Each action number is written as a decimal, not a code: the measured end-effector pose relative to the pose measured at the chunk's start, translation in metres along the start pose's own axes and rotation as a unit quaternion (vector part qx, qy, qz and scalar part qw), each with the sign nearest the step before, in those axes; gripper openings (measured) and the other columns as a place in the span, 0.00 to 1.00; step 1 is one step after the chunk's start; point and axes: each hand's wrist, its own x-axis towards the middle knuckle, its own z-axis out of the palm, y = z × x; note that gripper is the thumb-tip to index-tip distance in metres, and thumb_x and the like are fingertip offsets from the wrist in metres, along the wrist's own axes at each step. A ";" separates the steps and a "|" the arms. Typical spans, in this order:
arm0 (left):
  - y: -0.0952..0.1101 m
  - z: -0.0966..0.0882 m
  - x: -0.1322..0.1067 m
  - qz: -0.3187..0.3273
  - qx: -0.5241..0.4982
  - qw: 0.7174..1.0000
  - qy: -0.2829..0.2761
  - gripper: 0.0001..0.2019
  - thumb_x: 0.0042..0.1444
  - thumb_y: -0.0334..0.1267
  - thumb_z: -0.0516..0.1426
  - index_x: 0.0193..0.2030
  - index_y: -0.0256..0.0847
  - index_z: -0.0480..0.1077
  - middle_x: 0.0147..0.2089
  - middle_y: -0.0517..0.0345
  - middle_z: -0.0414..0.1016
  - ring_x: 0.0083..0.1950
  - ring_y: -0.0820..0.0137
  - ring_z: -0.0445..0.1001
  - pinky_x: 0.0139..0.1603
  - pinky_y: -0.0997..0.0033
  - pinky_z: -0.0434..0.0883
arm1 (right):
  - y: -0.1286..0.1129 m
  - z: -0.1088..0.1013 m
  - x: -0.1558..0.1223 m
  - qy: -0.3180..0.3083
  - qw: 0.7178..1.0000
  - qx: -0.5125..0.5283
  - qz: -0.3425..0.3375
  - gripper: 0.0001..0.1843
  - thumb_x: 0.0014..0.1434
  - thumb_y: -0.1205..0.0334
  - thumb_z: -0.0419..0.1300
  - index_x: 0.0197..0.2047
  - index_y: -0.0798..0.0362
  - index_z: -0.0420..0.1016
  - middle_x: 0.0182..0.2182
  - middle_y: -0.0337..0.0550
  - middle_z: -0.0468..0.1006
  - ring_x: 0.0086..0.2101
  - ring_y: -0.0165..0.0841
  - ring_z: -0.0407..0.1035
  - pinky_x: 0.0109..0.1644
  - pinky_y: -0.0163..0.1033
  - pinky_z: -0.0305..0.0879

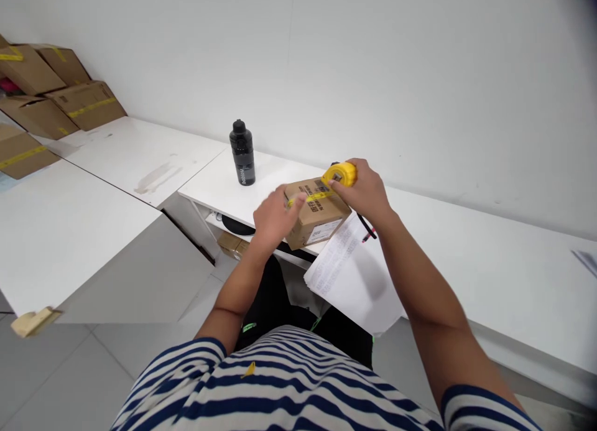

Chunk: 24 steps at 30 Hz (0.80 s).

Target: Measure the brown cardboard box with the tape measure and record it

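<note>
A small cardboard box (317,218) with a white label sits at the front edge of the white table (489,257). My right hand (366,191) is closed around a yellow tape measure (342,173) at the box's far right corner. Its yellow tape (313,198) runs across the box top to my left hand (275,216), which pinches the tape's end at the box's left edge. Both hands rest against the box.
A black water bottle (242,152) stands left of the box. Printed paper sheets (354,275) hang over the table edge, with a pen (367,229) on them. Taped cardboard boxes (51,89) pile up at far left on another table (69,219). More small boxes (233,243) lie on a lower shelf.
</note>
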 end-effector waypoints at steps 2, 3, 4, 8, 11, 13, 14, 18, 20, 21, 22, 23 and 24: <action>0.001 0.003 0.027 0.051 -0.024 0.998 0.039 0.31 0.69 0.61 0.44 0.69 0.45 0.65 0.65 0.47 0.74 0.66 0.56 0.70 0.62 0.62 0.67 | -0.002 0.003 -0.001 -0.009 1.000 -0.005 -0.023 0.37 0.58 0.42 0.59 0.65 0.52 0.62 0.56 0.57 0.77 0.51 0.53 0.73 0.53 0.56 0.69; 0.001 0.007 0.042 0.077 -0.037 0.996 0.037 0.28 0.70 0.57 0.44 0.67 0.45 0.66 0.67 0.47 0.72 0.67 0.57 0.69 0.64 0.62 0.66 | -0.005 0.007 0.001 -0.012 0.999 -0.010 -0.044 0.37 0.60 0.42 0.57 0.67 0.52 0.61 0.58 0.57 0.76 0.53 0.53 0.72 0.54 0.57 0.69; 0.001 0.011 0.058 0.099 -0.055 0.993 0.020 0.26 0.71 0.54 0.44 0.65 0.44 0.68 0.67 0.48 0.72 0.67 0.59 0.69 0.65 0.63 0.65 | -0.007 0.011 0.003 -0.015 0.998 -0.017 -0.067 0.37 0.61 0.43 0.55 0.68 0.52 0.61 0.59 0.57 0.76 0.54 0.53 0.71 0.55 0.56 0.68; -0.001 0.027 0.099 0.062 -0.093 0.992 -0.064 0.22 0.72 0.45 0.41 0.57 0.42 0.72 0.62 0.48 0.77 0.62 0.61 0.74 0.62 0.64 0.68 | -0.020 0.032 0.018 -0.032 0.991 -0.062 -0.110 0.31 0.66 0.47 0.51 0.68 0.50 0.64 0.55 0.59 0.75 0.51 0.53 0.72 0.52 0.55 0.68; -0.001 0.032 0.103 0.006 -0.054 0.997 -0.058 0.21 0.71 0.42 0.42 0.52 0.41 0.74 0.61 0.44 0.78 0.62 0.58 0.75 0.61 0.60 0.69 | -0.029 0.040 0.024 -0.049 0.987 -0.102 -0.114 0.30 0.67 0.47 0.49 0.68 0.49 0.64 0.53 0.60 0.73 0.42 0.51 0.73 0.45 0.53 0.68; 0.000 0.032 0.100 0.001 -0.025 0.998 -0.057 0.21 0.70 0.42 0.42 0.51 0.40 0.75 0.61 0.42 0.78 0.61 0.56 0.75 0.60 0.58 0.69 | -0.032 0.039 0.022 -0.054 0.984 -0.117 -0.122 0.30 0.67 0.47 0.49 0.68 0.48 0.65 0.53 0.60 0.72 0.37 0.49 0.72 0.42 0.52 0.67; 0.001 0.032 0.099 0.001 -0.014 0.998 -0.060 0.21 0.70 0.43 0.42 0.51 0.40 0.75 0.60 0.41 0.78 0.61 0.55 0.75 0.59 0.58 0.69 | -0.033 0.036 0.019 -0.056 0.983 -0.122 -0.125 0.29 0.67 0.47 0.49 0.67 0.48 0.66 0.52 0.60 0.72 0.35 0.47 0.72 0.41 0.51 0.67; 0.003 0.033 0.101 0.001 -0.005 0.998 -0.065 0.21 0.70 0.42 0.42 0.51 0.40 0.76 0.60 0.41 0.79 0.60 0.55 0.76 0.59 0.57 0.69 | -0.032 0.023 -0.004 -0.063 0.980 -0.142 -0.122 0.29 0.66 0.48 0.49 0.66 0.49 0.67 0.50 0.59 0.72 0.31 0.44 0.70 0.36 0.48 0.65; 0.003 0.035 0.103 -0.004 -0.009 0.998 -0.062 0.22 0.70 0.42 0.42 0.52 0.40 0.76 0.60 0.41 0.79 0.61 0.55 0.75 0.60 0.57 0.68 | -0.028 0.016 -0.021 -0.059 0.980 -0.146 -0.124 0.30 0.67 0.47 0.49 0.67 0.49 0.67 0.49 0.58 0.72 0.29 0.42 0.69 0.34 0.47 0.64; 0.003 0.036 0.103 -0.006 -0.011 0.998 -0.060 0.22 0.70 0.42 0.43 0.52 0.40 0.76 0.60 0.42 0.78 0.62 0.55 0.75 0.61 0.57 0.68 | -0.026 0.013 -0.031 -0.057 0.980 -0.146 -0.125 0.30 0.67 0.46 0.48 0.67 0.49 0.67 0.49 0.58 0.71 0.28 0.41 0.68 0.33 0.46 0.64; 0.002 0.037 0.103 -0.003 -0.015 0.998 -0.059 0.22 0.70 0.42 0.43 0.54 0.40 0.76 0.61 0.42 0.78 0.62 0.55 0.74 0.61 0.57 0.68 | -0.025 0.010 -0.040 -0.055 0.980 -0.145 -0.123 0.31 0.67 0.46 0.48 0.68 0.49 0.66 0.48 0.57 0.71 0.28 0.40 0.68 0.31 0.45 0.63; 0.001 0.037 0.102 0.008 -0.023 0.998 -0.057 0.22 0.70 0.41 0.43 0.57 0.41 0.75 0.62 0.44 0.78 0.63 0.56 0.74 0.62 0.57 0.67 | -0.023 0.007 -0.048 -0.054 0.981 -0.145 -0.120 0.31 0.67 0.45 0.48 0.68 0.48 0.66 0.48 0.57 0.71 0.28 0.40 0.68 0.31 0.44 0.63; 0.001 0.036 0.101 0.029 -0.034 0.997 -0.055 0.22 0.70 0.41 0.44 0.61 0.42 0.73 0.63 0.46 0.77 0.63 0.57 0.74 0.62 0.59 0.67 | -0.022 0.004 -0.056 -0.054 0.981 -0.144 -0.115 0.31 0.67 0.45 0.47 0.68 0.47 0.65 0.48 0.56 0.71 0.28 0.40 0.68 0.30 0.44 0.64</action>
